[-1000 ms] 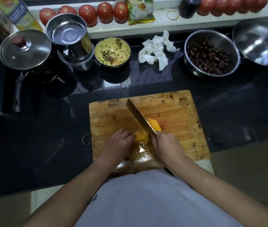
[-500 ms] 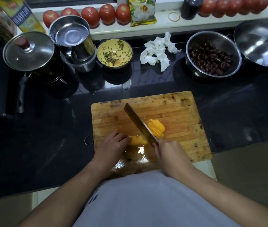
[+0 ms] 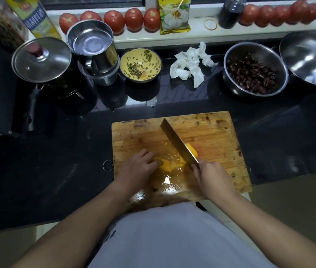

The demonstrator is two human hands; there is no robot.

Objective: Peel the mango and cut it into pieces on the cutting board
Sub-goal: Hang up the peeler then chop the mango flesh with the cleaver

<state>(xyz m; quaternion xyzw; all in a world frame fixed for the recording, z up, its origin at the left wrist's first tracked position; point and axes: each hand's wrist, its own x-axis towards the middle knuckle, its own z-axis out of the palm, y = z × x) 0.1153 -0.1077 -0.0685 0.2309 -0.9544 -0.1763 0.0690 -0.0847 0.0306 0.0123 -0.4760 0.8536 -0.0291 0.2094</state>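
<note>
A wooden cutting board (image 3: 207, 130) lies on the dark counter in front of me. Peeled orange mango flesh (image 3: 167, 165) rests near the board's front, wet juice shining around it. My left hand (image 3: 138, 168) presses down on the mango's left part with curled fingers. My right hand (image 3: 209, 176) grips the handle of a cleaver (image 3: 177, 141), whose blade slants from upper left to lower right and stands in the mango. A cut mango piece (image 3: 192, 150) lies just right of the blade.
Behind the board stand a lidded pot (image 3: 41, 60), a steel jug (image 3: 91, 45), a yellow bowl with chopped greens (image 3: 140, 64), crumpled tissue (image 3: 191, 64), a steel bowl of dark fruit (image 3: 253, 72) and an upturned steel bowl (image 3: 309, 59). Tomatoes (image 3: 134, 19) line the sill.
The cleaver has shifted a little along the mango and its tip has swung. My left hand has slid leftward on the fruit; the cut piece stays right of the blade.
</note>
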